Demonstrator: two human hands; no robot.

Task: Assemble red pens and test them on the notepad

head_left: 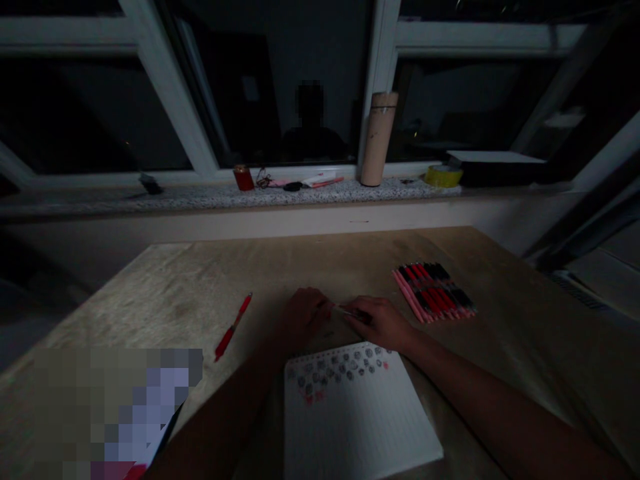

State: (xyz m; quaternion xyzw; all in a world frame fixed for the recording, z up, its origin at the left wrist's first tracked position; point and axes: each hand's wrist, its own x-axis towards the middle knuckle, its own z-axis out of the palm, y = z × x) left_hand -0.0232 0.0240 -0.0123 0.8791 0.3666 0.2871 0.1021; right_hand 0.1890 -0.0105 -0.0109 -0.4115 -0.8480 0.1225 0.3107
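Above the top edge of a spiral notepad [357, 413], my two hands meet at a slim pen [345, 311]. My right hand [383, 321] is closed around its darker end. The fingers of my left hand [305, 313] are curled together at the other end, which looks pale. Dim light hides the pen's details. Rows of dark scribbled circles and a few red marks fill the upper part of the ruled page. To the left, a red pen [233, 327] lies slanted on the table. A row of pink, red and black pens [434, 291] lies right of my right hand.
The table [190, 280] reaches a low wall under a window. On the granite sill [200, 195] stand a tall flask [380, 140], a red jar [243, 178], yellow tape [443, 176] and a dark box [500, 170]. A blurred-out object covers the lower left.
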